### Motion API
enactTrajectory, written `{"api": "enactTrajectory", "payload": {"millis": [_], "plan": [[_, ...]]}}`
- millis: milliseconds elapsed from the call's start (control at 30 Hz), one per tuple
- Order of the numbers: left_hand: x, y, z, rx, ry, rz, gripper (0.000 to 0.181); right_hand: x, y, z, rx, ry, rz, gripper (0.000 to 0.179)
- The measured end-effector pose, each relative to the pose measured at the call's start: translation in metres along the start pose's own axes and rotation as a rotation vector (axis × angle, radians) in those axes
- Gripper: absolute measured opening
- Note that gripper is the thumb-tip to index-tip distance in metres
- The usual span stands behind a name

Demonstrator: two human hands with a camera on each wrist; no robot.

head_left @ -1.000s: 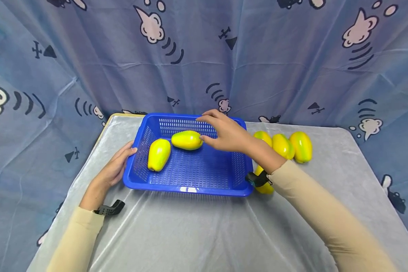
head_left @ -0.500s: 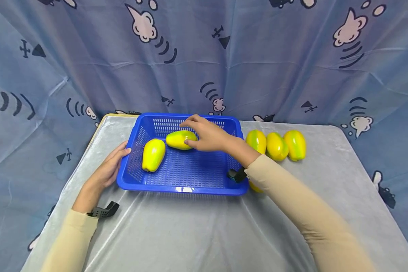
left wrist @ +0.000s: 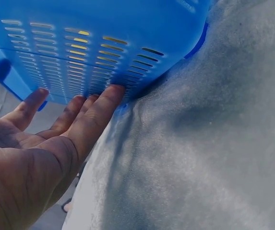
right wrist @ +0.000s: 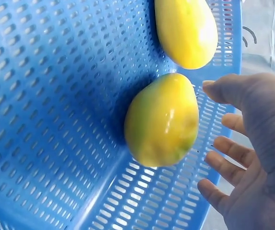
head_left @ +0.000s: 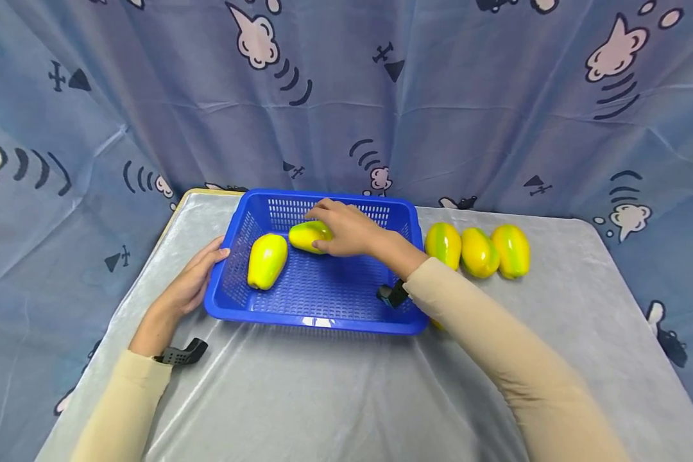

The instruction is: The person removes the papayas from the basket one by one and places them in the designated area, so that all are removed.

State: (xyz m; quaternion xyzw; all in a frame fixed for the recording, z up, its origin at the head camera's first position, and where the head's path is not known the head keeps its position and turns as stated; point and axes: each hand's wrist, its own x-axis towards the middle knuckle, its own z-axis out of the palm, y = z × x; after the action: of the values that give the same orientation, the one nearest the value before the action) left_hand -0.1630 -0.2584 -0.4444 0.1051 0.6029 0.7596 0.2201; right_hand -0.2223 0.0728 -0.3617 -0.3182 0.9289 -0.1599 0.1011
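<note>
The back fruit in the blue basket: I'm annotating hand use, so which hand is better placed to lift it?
Probably the right hand: it is open close by the back fruit, a gap showing in the right wrist view. The left hand is farther off, touching the blue basket at its left end.

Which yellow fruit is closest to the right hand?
The back fruit in the blue basket: the right hand partly covers it, and every other fruit lies farther off.
</note>
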Motion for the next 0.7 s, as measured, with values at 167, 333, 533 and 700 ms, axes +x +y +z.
{"api": "enactTrajectory", "payload": {"millis": [167,333,533,700], "plan": [[0.006,0.003,0.001,0.029,0.008,-0.008,0.040,0.006,0.002,0.002,-0.004,0.001,0.023,0.055],[0.004,0.000,0.000,0.029,0.016,-0.019,0.041,0.011,0.001,0.011,0.011,-0.031,0.027,0.056],[0.003,-0.001,-0.001,0.005,0.005,-0.017,0.037,0.013,-0.001,0.018,-0.013,-0.035,0.031,0.057],[0.000,-0.002,-0.002,0.003,0.019,-0.009,0.035,0.016,-0.002,0.021,-0.027,-0.037,0.033,0.058]]}}
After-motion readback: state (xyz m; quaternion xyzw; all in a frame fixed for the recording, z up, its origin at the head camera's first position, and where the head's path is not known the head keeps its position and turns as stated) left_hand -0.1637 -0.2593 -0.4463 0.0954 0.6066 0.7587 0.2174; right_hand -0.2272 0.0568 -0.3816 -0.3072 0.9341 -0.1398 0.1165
